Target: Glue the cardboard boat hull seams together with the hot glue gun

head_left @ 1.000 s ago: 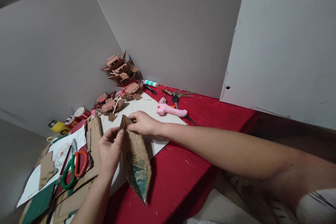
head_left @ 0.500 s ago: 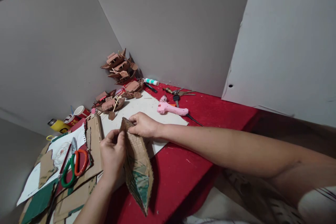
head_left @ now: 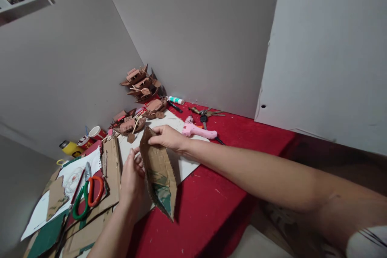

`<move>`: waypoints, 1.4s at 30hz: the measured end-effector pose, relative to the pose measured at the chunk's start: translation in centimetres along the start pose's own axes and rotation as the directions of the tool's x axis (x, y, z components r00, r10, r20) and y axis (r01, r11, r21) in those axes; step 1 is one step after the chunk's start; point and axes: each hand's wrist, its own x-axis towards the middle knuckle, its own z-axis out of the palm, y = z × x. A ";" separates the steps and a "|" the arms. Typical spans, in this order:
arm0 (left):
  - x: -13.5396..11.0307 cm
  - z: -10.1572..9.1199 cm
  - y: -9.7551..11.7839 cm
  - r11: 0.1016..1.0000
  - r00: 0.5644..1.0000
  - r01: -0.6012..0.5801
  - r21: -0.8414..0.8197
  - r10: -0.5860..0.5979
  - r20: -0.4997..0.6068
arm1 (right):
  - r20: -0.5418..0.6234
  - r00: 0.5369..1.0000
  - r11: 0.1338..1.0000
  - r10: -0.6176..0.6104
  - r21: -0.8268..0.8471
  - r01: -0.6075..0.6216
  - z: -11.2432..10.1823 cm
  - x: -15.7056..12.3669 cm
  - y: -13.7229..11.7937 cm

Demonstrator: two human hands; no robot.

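A cardboard boat hull point(head_left: 159, 161), brown inside with a green printed patch near its lower end, is tilted up over the table. My right hand point(head_left: 166, 137) pinches its far right rim, thumb inside and fingers outside. Beside the outer left wall is my left hand point(head_left: 132, 175), its fingers loosely bent and apart from the thumb; the fingertips touch or nearly touch the cardboard. A pink glue gun point(head_left: 198, 131) lies just beyond my right wrist.
Scissors point(head_left: 87, 193) lie on cardboard sheets point(head_left: 111, 169) and paper at left. Finished model boats point(head_left: 130, 125) stand towards the corner, near paper cups point(head_left: 96, 132) and a yellow bottle point(head_left: 71, 148). Keys point(head_left: 204, 119) and a glue tube point(head_left: 176, 100) sit by the wall.
My left thumb and fingers have come off the hull's left rim and moved to its outer side. The hull's lower end has risen and turned slightly. The head view has shifted.
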 end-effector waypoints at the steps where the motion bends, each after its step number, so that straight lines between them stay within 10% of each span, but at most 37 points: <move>1: -0.1 0.3 -0.1 0.993 0.994 0.097 -0.073 -0.094 0.047 | -0.015 1.000 0.999 -0.007 0.040 0.007 -0.1 0.1 0.0; 5: -1.0 1.6 -0.3 0.891 0.903 0.397 -0.218 -0.337 0.268 | -0.052 0.999 0.991 -0.002 0.132 0.009 0.0 0.4 0.4; 11: -1.9 1.7 -0.1 0.798 0.823 0.532 -0.282 -0.410 0.393 | -0.078 0.997 0.998 0.021 0.065 -0.016 0.0 0.4 1.0; 32: -1.3 0.9 0.1 0.809 0.847 0.521 -0.271 -0.453 0.277 | -0.026 0.987 0.981 0.159 -0.113 -0.161 0.6 -0.9 0.6; 42: 1.0 -0.5 1.4 0.905 0.979 0.160 -0.394 -0.197 -0.056 | -0.057 0.989 0.988 0.138 -0.065 -0.142 0.7 -0.4 0.4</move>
